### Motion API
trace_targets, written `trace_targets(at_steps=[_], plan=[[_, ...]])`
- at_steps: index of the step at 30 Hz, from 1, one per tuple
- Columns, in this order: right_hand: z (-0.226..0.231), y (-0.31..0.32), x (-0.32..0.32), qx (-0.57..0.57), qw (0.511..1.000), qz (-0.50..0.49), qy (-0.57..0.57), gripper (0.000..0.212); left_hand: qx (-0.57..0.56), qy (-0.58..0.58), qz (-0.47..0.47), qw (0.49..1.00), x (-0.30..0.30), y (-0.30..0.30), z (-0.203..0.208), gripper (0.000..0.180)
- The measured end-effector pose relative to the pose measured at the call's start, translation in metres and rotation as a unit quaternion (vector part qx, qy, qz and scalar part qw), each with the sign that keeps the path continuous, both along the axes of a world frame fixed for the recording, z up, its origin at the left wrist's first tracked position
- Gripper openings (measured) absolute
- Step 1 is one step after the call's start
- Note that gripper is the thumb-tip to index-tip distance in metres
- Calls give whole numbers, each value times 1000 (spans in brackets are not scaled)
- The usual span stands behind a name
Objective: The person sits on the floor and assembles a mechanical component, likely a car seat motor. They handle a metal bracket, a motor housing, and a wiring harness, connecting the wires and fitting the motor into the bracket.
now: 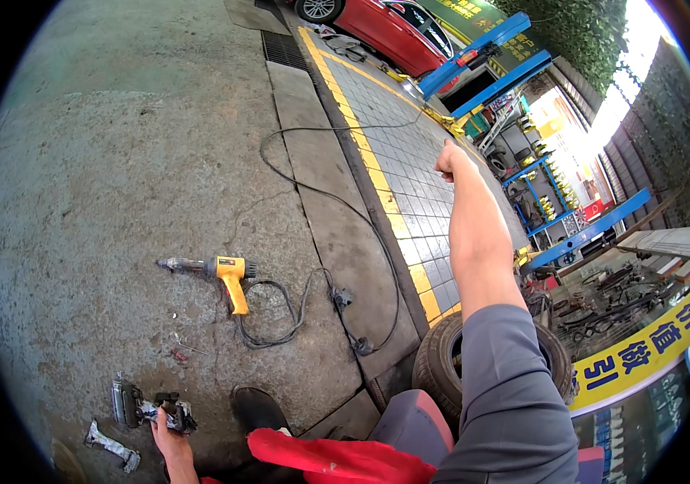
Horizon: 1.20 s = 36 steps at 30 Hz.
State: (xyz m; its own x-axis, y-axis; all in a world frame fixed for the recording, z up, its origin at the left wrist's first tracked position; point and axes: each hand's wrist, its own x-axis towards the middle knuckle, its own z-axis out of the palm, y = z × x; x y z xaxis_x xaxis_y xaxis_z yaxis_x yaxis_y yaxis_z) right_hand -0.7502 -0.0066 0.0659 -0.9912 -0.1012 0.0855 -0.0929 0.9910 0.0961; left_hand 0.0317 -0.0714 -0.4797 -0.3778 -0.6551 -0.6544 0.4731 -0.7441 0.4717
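At the lower left, my left hand (170, 442) grips a dark, greasy metal part that looks like a brake caliper (127, 403), close to the concrete floor. Beside it lies a separate silvery bracket-shaped metal piece (112, 446). My right arm, in a grey sleeve, stretches far forward. At its end, my right hand (446, 160) is raised over the tiled strip with its fingers curled in; nothing shows in it. A yellow pistol-grip power tool (232, 282) with a long metal nozzle lies ahead of my left hand, out of its reach.
The tool's black cord (377, 234) loops over the concrete toward a blue car lift (474, 56). A tire (439, 363) lies near my right side. A red car (377, 32) and a drain grate (286, 50) are at the far end. A black shoe (258, 410) is near my left hand.
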Motion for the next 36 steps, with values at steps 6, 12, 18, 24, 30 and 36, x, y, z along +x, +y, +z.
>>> trace_targets(at_steps=[6, 12, 18, 24, 30, 36], plan=[[5, 3, 0, 8, 1000, -4, -12, 67, 8, 1, -1, 1000, -2, 0, 8, 31], [4, 5, 9, 7, 1000, 13, -13, 76, 6, -3, 6, 1000, -4, 0, 14, 32], [-9, 18, -14, 10, 1000, -8, -23, 85, 10, -2, 10, 1000, -3, 1, -2, 28], [-10, 3, 3, 15, 1000, 4, -18, 83, 5, -11, 4, 1000, 1, -1, 2, 31], [14, -5, -4, -1, 1000, 6, -6, 82, 6, 2, 3, 1000, 1, 0, -3, 32], [18, 0, -31, 4, 999, 14, -36, 60, 16, 4, 16, 1000, -6, 1, -14, 36]])
